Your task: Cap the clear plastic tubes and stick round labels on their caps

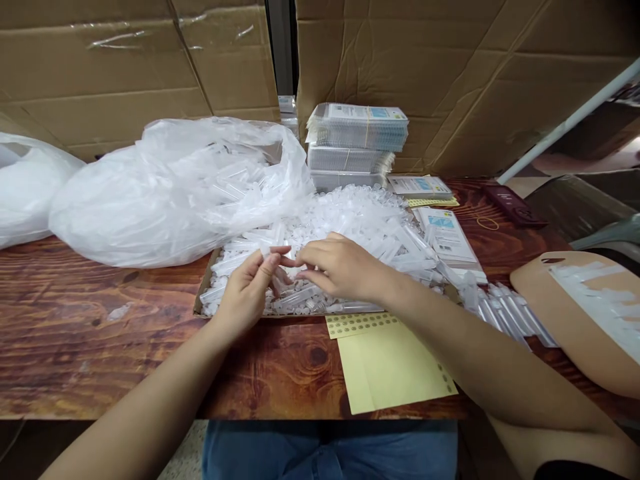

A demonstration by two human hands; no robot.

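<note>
Above a shallow cardboard tray (201, 293) heaped with clear plastic tubes (300, 297) and small white caps (345, 213), my two hands meet at the fingertips. My left hand (249, 288) is closed, thumb against fingers, on what looks like a clear plastic tube, mostly hidden by the fingers. My right hand (345, 267) reaches in from the right with its fingers curled together at the left fingertips. Whatever it pinches is too small or hidden to make out.
A bulging plastic bag (150, 200) of tubes lies behind left. Banded packs of cards (357, 127) are stacked at the back. Yellow sticker sheets (385, 367) lie in front. To the right are filled tubes (510, 313), a tan board (565, 320) and a dark red device (513, 203).
</note>
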